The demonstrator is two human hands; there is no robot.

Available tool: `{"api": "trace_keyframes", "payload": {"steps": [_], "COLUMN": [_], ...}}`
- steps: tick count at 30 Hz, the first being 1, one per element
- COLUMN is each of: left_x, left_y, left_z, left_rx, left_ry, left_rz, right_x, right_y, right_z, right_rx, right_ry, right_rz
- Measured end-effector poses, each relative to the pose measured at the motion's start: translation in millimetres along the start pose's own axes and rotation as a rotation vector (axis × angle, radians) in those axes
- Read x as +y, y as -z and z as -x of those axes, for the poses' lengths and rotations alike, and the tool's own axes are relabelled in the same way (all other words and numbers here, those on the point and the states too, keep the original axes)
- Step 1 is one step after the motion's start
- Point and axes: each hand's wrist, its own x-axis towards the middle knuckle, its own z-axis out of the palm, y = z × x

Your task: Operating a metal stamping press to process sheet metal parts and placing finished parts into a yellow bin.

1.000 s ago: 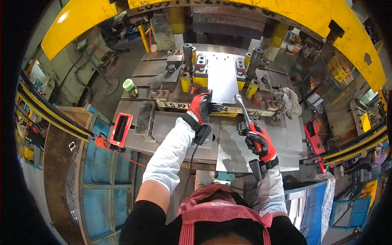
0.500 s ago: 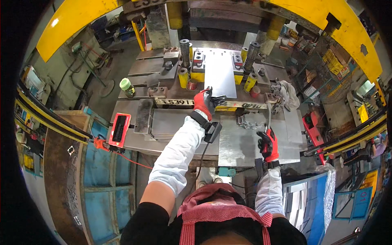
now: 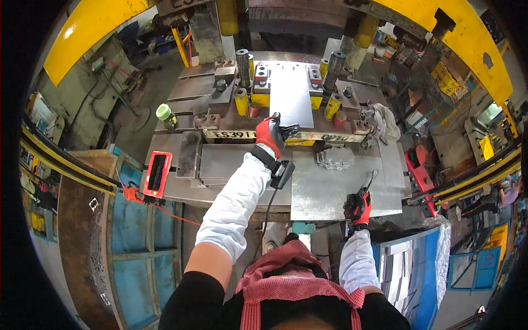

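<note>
A bright flat metal sheet [image 3: 291, 96] lies in the press die between two dark guide posts. My left hand [image 3: 270, 136], in a red and black glove, is closed at the sheet's near left corner and appears to grip it. On the right, my gloved right hand [image 3: 358, 208] wraps round a slim metal tool [image 3: 372, 179] whose thin end points away from me. That hand is over the near right part of a large grey plate [image 3: 330, 192]. Small formed metal parts [image 3: 334, 158] lie stacked at the plate's far edge, beyond my right hand.
To the left are a stack of flat grey sheets [image 3: 225, 165], a red tray [image 3: 158, 175] and a green-capped bottle [image 3: 166, 116]. A grey rag [image 3: 383, 124] hangs at the die's right. Yellow press guarding [image 3: 91, 33] arches overhead. A blue bin [image 3: 421, 269] stands lower right.
My right hand has drawn back toward me, and the tool has tipped lower, away from the stacked parts. My left hand stays at the sheet's corner. The whole view has shifted slightly.
</note>
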Motion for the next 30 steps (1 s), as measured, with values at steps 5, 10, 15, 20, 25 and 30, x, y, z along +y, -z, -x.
{"api": "trace_keyframes", "payload": {"steps": [5, 10, 15, 20, 25, 30], "left_x": [-2.9, 0.1, -1.5, -2.2, -10.8, -13.0], "left_y": [-2.1, -1.3, 2.3, 23.5, 24.3, 48.2], "left_z": [-0.2, 0.1, -3.3, -10.6, -18.2, -35.4], "left_rx": [0.002, 0.018, 0.010, -0.042, -0.144, -0.111], "left_ry": [-0.013, -0.016, -0.011, -0.054, 0.052, -0.001], "left_rz": [0.002, -0.026, 0.013, 0.001, 0.081, 0.043], "right_x": [-4.1, -5.5, -3.4, -3.9, -5.1, -11.9], "right_y": [-4.8, -1.9, -2.2, -6.0, 2.5, -20.5], "right_z": [3.1, 2.0, 3.1, 4.1, 2.6, 13.1], "right_rx": [0.037, -0.051, -0.046, -0.041, -0.055, -0.047], "right_ry": [0.001, 0.001, 0.029, 0.011, 0.000, -0.059], "right_rz": [-0.010, -0.018, -0.054, -0.066, -0.174, -0.173]}}
